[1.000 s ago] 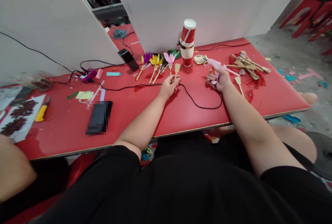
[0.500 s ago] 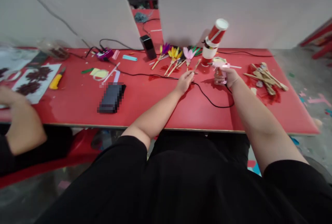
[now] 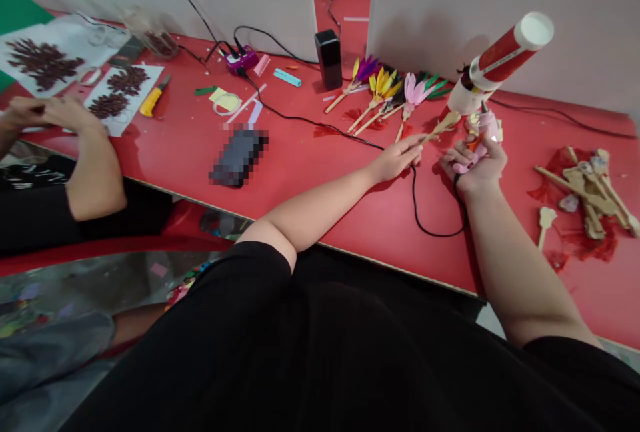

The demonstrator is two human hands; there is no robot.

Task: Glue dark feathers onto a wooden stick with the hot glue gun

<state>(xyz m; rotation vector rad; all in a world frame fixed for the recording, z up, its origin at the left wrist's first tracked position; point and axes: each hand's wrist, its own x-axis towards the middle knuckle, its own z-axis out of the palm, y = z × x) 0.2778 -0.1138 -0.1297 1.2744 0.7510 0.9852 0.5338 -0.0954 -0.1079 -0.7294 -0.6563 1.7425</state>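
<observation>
Pinched in my left hand (image 3: 399, 157) is a thin wooden stick (image 3: 441, 127) with a wider far end, angled up to the right. My right hand (image 3: 475, 162) is wrapped round a pink glue gun (image 3: 484, 127), its black cord (image 3: 416, 202) looping down on the red table. The stick's wide end is close to the glue gun. Just behind stands a red and white cylinder (image 3: 503, 59), tilted to the right. Left of it lie sticks with petals: pink (image 3: 415, 91), yellow (image 3: 383, 85) and purple (image 3: 367, 69).
Wooden sticks with red tassels (image 3: 593, 185) lie in a pile at the right. A black box (image 3: 329, 59), a purple power adapter (image 3: 241, 60), a dark phone (image 3: 239, 157) and a yellow cutter (image 3: 154, 97) are on the left. Another person's hands (image 3: 55, 112) are at the far left.
The view has turned and shifted, so the table now slopes down to the right. The stick in my left hand now reaches nearer the glue gun, and the cylinder appears more tilted.
</observation>
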